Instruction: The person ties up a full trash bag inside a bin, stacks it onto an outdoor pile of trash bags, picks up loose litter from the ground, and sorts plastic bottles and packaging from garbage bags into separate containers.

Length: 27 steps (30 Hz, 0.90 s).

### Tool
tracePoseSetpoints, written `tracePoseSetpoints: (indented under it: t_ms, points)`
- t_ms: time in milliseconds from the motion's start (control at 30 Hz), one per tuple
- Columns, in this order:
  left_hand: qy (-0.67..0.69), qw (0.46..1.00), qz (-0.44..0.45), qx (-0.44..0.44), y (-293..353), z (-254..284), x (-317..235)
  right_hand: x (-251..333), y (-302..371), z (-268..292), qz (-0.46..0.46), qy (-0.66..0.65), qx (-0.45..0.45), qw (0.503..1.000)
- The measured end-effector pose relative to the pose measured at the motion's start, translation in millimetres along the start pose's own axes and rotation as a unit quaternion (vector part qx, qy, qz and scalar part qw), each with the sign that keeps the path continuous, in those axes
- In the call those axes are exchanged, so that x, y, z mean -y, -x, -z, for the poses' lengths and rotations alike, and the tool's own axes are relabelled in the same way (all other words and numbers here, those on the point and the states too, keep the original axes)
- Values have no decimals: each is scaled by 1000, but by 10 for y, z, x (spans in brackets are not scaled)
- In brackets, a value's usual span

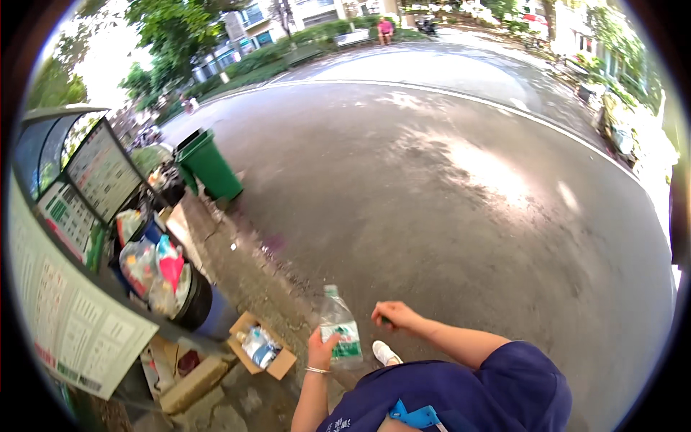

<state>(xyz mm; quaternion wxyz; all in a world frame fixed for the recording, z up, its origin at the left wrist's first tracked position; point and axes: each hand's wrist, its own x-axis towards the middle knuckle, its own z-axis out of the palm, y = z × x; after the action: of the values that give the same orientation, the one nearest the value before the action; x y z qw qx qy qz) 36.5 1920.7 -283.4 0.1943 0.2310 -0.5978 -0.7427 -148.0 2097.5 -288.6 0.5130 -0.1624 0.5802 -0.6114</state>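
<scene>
My left hand (pixel 322 348) is wrapped round a large clear plastic bottle (pixel 337 311) with a green and white label, holding it upright and slightly tilted. To the right of the bottle and apart from it, my right hand (pixel 397 317) is closed. A small dark bit shows between its fingers, too small to name. An open cardboard box (pixel 281 364) stands on the ground left of my left hand. Crumpled clear and bluish plastic, perhaps bottles, lies inside it.
At the left, a roofed waste shelter with notice boards (pixel 104 169) holds an overfull round bin (pixel 194 299) with bagged rubbish. A green wheeled bin (pixel 210 165) stands beyond. A kerb edges the paved road (pixel 403 209). A person in pink (pixel 385 30) sits far off.
</scene>
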Motion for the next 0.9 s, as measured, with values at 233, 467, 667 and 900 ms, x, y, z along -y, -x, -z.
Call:
tracePoseSetpoints:
  t_ms: [233, 467, 667, 900]
  points:
    - [-36, 956, 132, 259, -1617, 21, -319, 1163, -1457, 353, 285, 179, -81, 938]
    - [-20, 942, 195, 274, -2932, 310, -610, 1815, -2488, 465, 398, 454, -93, 791]
    - [-484, 858, -72, 158, -4099, 510, -863, 2050, -4035, 813, 212, 331, -9, 920]
    - [-579, 814, 51, 11, -4861, 1151, -1052, 3053, -5390, 544, -53, 327, 331, 884]
